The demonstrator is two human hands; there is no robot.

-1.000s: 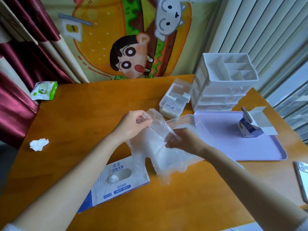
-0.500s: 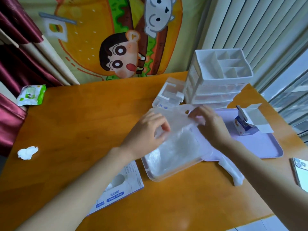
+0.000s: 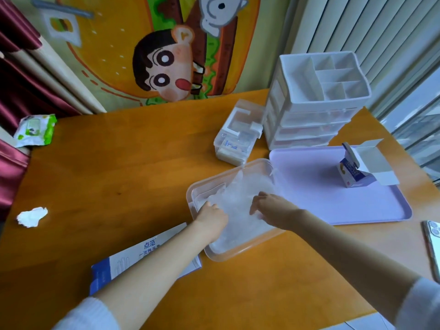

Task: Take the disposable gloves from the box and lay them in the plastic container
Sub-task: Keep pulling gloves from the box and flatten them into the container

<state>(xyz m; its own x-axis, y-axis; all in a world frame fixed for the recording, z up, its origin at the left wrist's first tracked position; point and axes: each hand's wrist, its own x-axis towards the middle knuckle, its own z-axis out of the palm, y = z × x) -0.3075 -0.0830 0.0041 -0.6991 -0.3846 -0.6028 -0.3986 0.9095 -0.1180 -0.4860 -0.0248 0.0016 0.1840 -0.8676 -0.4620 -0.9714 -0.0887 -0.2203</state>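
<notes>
Head view, looking down on an orange wooden counter [image 3: 119, 175]. Both hands are inside the plastic container [image 3: 228, 257], a shallow clear tray with rounded corners set near the middle of the counter, its far right corner touching or overlapping the lavender tray [image 3: 333, 206]. The disposable gloves [image 3: 240, 196] lie in the container as a crumpled, translucent layer covering most of its floor. Left hand [image 3: 210, 219] sits knuckles-up at the container's left side, its fingers [image 3: 212, 207] bent down onto the film; their tips are hidden, so it cannot be told whether they pinch the gloves or only press them. Right hand [image 3: 273, 209] is on the right of the heap, its fingers [image 3: 256, 207] arched and spread, tips resting on the gloves, nothing gripped. The glove box [image 3: 142, 253], white with blue print, lies flat just left of the container, partly under the left forearm. On the lavender tray stands a small blue-and-white carton [image 3: 354, 172] with its flaps open. Behind: a white drawer organiser [image 3: 316, 98] and, beside it, a clear lidded box [image 3: 238, 134]. Far left: a green wipes pack [image 3: 33, 131] and a crumpled tissue [image 3: 32, 216]. A phone [image 3: 433, 244] lies at the right edge
</notes>
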